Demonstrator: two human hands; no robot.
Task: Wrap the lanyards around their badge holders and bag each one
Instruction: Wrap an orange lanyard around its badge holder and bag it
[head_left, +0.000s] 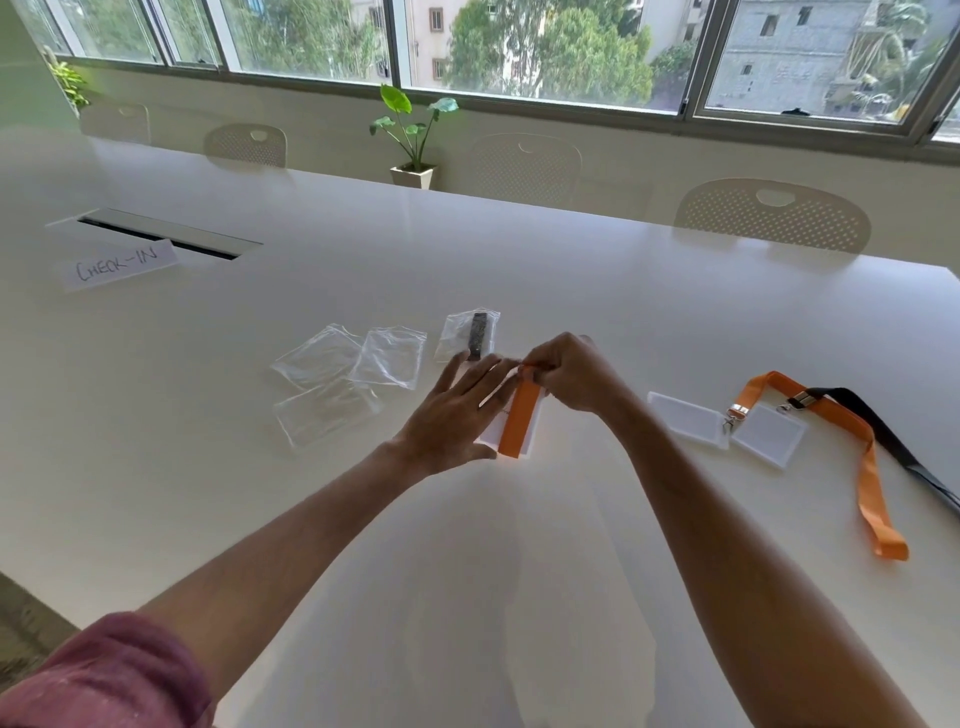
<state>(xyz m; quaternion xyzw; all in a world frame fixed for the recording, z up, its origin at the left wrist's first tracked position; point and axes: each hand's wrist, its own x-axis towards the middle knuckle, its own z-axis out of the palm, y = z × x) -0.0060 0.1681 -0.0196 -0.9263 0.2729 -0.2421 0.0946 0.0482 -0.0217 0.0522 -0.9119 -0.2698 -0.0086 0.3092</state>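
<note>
A white badge holder (535, 441) lies at the table's middle with an orange lanyard (519, 421) wound lengthwise over it. My left hand (457, 410) lies flat on the holder's left side with its fingers spread and straight. My right hand (566, 376) pinches the lanyard's end at the holder's far edge. Three clear plastic bags (387, 356) lie to the left, overlapping. A further bag (470, 332) behind the hands holds a badge wrapped in a black lanyard. To the right lie two more badge holders (685, 418) (769, 434), one clipped to an orange lanyard (867, 467), one to a black lanyard (883, 426).
A paper sign reading CHECK-IN (119, 265) stands at the far left beside a cable slot (166, 234) in the white table (467, 545). Perforated chairs (774, 215) line the far edge. A potted plant (413, 135) stands under the windows.
</note>
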